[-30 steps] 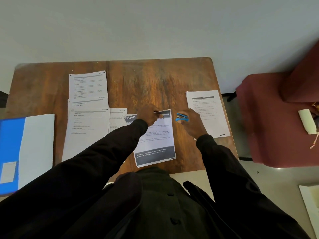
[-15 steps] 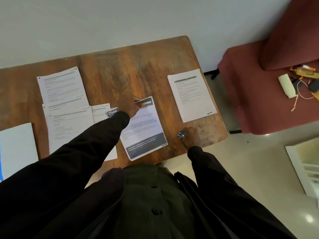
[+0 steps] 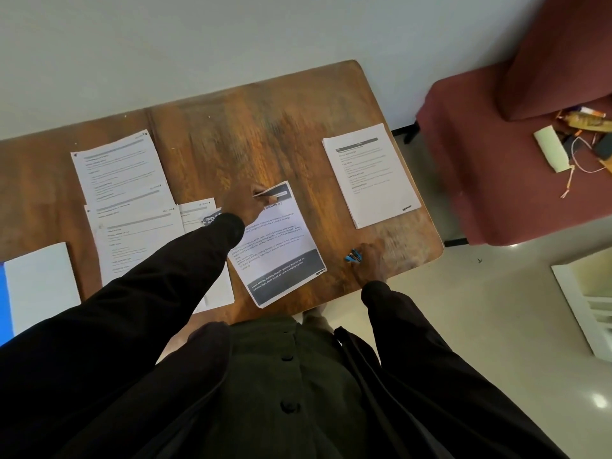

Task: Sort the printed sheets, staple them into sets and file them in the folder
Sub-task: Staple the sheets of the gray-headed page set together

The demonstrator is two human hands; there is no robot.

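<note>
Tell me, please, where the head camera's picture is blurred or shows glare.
Head view: the right hand and blue stapler are motion-blurred, as is the table at its right end; glare spots dot the floor; larger print on the middle sheet is legible.

Black all the way here: the left sleeve point(image 3: 159, 293) is long, loose and creased, ending in a plain cuff point(image 3: 231, 224) right at the left hand point(image 3: 246, 207). The right sleeve point(image 3: 407, 342) matches it, same black cloth down to the right hand point(image 3: 372, 265). Between them is a dark shirt front point(image 3: 258, 376), a shade greener, with round dark buttons point(image 3: 287, 407) in a line down its middle.
</note>
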